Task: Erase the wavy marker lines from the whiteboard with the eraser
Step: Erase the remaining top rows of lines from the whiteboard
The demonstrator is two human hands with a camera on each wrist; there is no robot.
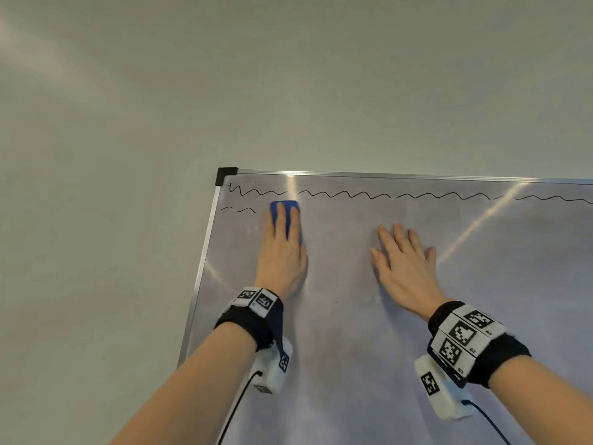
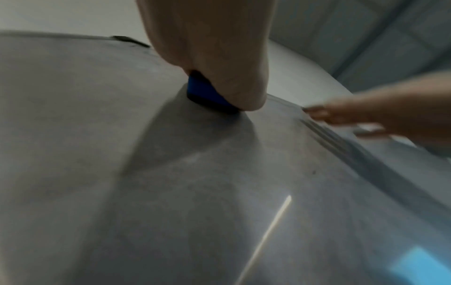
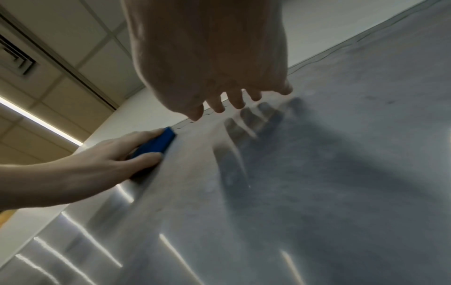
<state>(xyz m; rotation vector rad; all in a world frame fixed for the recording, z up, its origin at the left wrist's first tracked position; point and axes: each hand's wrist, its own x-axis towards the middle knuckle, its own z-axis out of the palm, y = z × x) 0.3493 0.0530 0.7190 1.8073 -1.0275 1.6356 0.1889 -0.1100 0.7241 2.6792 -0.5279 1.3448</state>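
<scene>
The left hand (image 1: 282, 252) presses a blue eraser (image 1: 285, 208) flat against the whiteboard (image 1: 353, 348) near its top left corner, fingers laid along the eraser's back and the thumb hooked round its side, a hold that looks meant to keep the dark wiping face square on the surface while pushing. The eraser sits just below the long wavy line (image 1: 353, 194) that runs under the top edge, from the black corner cap (image 1: 226, 175) away past the right of the head view; that line looks untouched apart from small gaps, some where glare crosses it. To the left of the eraser, a short stub of a second wavy line (image 1: 239, 209) remains near the left edge, and the board to the right at that height carries no marks, so my reading is that the lower row is nearly wiped and the stub is what the eraser is heading for. The right hand (image 1: 406, 261) lies further right on the board, well apart from the eraser, fingers spread and straight, holding nothing; the right wrist view shows its fingertips (image 3: 217, 108) close above their shadow, so whether the palm truly bears on the board I cannot tell, though it appears placed to steady the panel or the body against the push. Most of the job remains, since the whole top row is left.
</scene>
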